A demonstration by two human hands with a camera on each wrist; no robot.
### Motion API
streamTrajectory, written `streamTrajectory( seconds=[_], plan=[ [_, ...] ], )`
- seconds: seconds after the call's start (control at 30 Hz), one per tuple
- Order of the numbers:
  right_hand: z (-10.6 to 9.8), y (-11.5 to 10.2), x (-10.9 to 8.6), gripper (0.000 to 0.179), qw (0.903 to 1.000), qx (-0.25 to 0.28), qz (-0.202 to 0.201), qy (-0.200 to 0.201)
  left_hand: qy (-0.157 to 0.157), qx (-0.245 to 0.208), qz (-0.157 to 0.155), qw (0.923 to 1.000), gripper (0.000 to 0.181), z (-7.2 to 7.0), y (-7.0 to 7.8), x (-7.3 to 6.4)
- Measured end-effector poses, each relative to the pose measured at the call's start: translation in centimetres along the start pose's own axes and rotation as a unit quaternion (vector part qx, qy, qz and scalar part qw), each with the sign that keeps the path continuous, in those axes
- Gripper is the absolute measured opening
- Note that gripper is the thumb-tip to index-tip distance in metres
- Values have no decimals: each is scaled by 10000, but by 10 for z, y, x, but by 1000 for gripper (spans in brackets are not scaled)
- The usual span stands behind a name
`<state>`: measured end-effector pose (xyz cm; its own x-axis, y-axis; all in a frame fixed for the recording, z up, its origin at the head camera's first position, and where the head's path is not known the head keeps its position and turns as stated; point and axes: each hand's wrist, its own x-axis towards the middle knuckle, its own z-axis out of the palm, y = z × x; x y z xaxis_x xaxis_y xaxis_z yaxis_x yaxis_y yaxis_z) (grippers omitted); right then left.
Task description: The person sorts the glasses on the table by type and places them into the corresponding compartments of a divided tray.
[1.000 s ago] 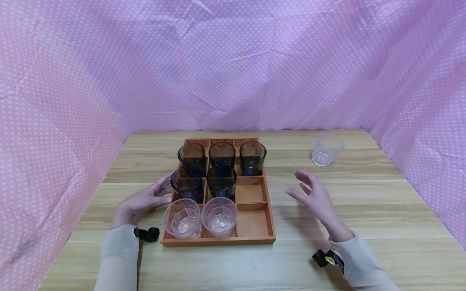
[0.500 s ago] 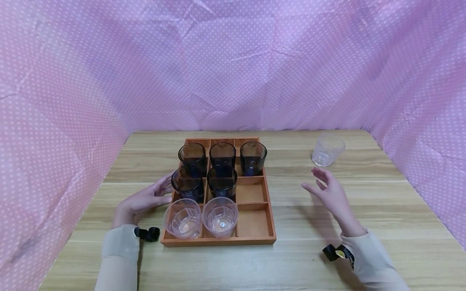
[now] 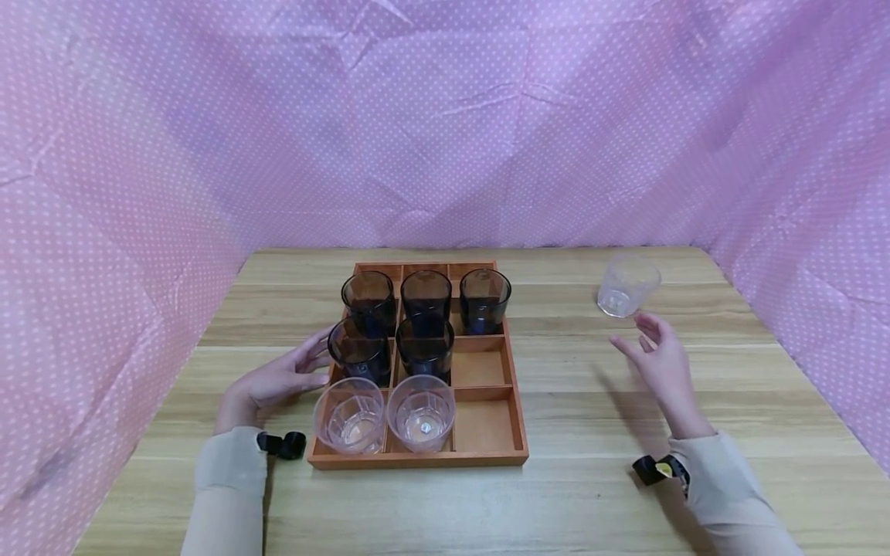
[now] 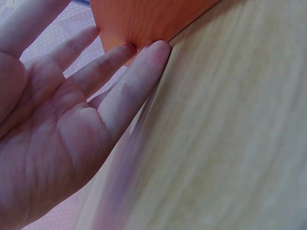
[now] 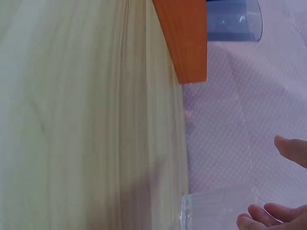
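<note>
My left hand [image 3: 281, 376] rests against the left side of a wooden divided tray [image 3: 417, 461]; in the left wrist view its fingertips touch the tray's side wall. My right hand [image 3: 660, 367] hovers over the table, thumb and fingers apart and holding nothing. Just beyond its fingertips stands a clear cup [image 3: 628, 286], upright at the back right. In the tray, dark glasses fill the back row, one of them a dark glass [image 3: 484, 303] at right. Two more dark glasses sit in the middle row's left and centre compartments. The front row holds two clear cups [image 3: 420, 415], left and centre.
The tray's right-hand compartments in the middle row [image 3: 480, 367] and front row show bare wood. Wood-grain table [image 3: 556, 479] surrounds the tray. Pink dotted cloth [image 3: 445, 123] hangs behind and along both sides.
My right hand has moved right and slightly away from me, closer to the clear cup at the back right. The left hand, the tray and the cups have stayed in place.
</note>
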<state>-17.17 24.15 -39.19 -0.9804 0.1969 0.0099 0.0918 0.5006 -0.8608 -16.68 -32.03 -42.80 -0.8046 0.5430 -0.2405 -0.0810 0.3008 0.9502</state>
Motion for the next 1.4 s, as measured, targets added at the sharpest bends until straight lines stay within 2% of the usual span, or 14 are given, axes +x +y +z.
streamTrajectory(
  seconds=[0.33, 0.53, 0.67, 1.13, 1.4],
  plan=[
    [-7, 10, 19, 76, 9992, 151, 197, 313, -98, 39, 182, 9998, 84, 0, 0, 2],
    [-13, 18, 36, 76, 9973, 206, 384, 594, -39, -120, 70, 9999, 85, 2, 1, 4],
    [-16, 20, 45, 77, 9963, 215, 454, 699, 4, -13, -12, 10000, 85, 2, 3, 3],
    [-17, 22, 71, 86, 9965, 296, 457, 635, 99, -88, -114, 9998, 86, 2, 2, -1],
    [-15, 25, 80, 96, 9977, 235, 454, 435, 69, -116, -21, 9999, 86, 1, 2, -1]
  ],
)
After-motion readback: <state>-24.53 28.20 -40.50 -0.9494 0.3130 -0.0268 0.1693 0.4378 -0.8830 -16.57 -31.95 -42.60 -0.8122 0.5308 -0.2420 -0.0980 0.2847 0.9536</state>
